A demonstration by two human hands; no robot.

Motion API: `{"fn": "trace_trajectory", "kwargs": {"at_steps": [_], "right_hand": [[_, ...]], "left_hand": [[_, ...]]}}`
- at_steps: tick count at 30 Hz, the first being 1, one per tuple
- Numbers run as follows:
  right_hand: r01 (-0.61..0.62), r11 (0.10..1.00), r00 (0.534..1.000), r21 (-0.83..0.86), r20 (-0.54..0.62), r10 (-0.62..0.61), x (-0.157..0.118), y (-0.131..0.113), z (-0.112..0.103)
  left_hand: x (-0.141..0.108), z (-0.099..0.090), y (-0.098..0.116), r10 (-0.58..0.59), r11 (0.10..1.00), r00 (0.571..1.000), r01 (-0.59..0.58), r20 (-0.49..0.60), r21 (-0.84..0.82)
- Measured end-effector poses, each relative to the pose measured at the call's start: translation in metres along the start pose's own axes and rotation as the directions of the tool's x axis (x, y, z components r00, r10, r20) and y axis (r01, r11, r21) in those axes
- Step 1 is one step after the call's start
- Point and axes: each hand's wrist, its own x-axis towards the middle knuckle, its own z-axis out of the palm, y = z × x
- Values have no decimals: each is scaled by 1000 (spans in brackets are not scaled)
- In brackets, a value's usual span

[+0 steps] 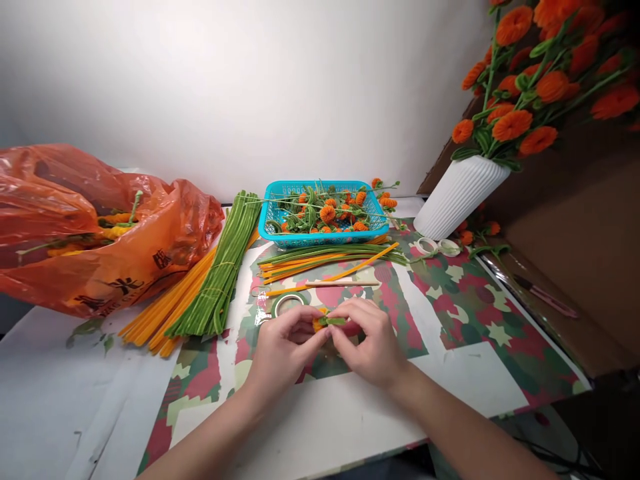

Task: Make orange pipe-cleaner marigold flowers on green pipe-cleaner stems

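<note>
Between my two hands is a small pipe-cleaner flower (320,323), orange-yellow with a green part at its top. My left hand (283,343) pinches it from the left, fingers curled and thumb pressed near its base. From the right, my right hand (373,340) closes thumb and fingers on the green part. The fingers hide some of the flower. Just behind my left hand lies a roll of green tape (289,303). A thin wooden stick (343,283) and loose orange and green pipe cleaners (325,257) lie beyond both hands.
A turquoise basket (270,230) holds several flowers and green stems. Bundles of green pipe cleaners (217,280) and orange ones (155,320) lie left, beside an orange plastic bag (165,233). At right stand a white vase (457,197), tape rolls (449,248) and a pink-handled tool (553,301).
</note>
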Motion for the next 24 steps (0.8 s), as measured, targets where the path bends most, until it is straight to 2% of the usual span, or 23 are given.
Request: {"fn": "trace_trajectory", "kwargs": {"at_steps": [4,7,9,11,13,14,15,17,19,20,22,24], "right_hand": [[-26,1000,999,3,-31,26,-1,-3,1],[-167,978,986,128,39,163,1,-3,-1],[-320,915,945,246,148,290,4,-1,-4],[-467,813,880,348,276,387,7,1,-6],[-551,728,829,408,369,420,9,3,-8],[-564,713,819,416,392,420,9,4,-8],[-560,724,821,403,391,416,9,5,-8],[-484,818,860,311,339,380,9,5,-9],[-296,940,929,170,279,242,9,4,-12],[-183,977,950,108,277,147,9,4,-13],[-9,999,941,36,337,-3,9,4,-18],[56,998,898,-2,438,-50,9,4,-24]], "left_hand": [[-3,-1,2,199,946,979,-182,-39,269],[-4,-2,1,270,902,963,-246,-19,354],[-4,-1,0,275,909,961,-253,-21,332],[-4,1,-1,273,929,962,-257,-25,267],[-4,3,-3,254,948,967,-246,-17,200],[-4,3,-4,235,958,972,-230,-7,173],[-4,4,-5,213,965,977,-212,10,154],[-3,5,-6,189,970,981,-195,50,147],[-3,6,-6,215,952,973,-228,84,202],[-2,6,-6,245,933,965,-260,92,249],[-2,6,-6,305,886,947,-321,102,336],[-2,6,-6,326,863,937,-349,126,365]]}}
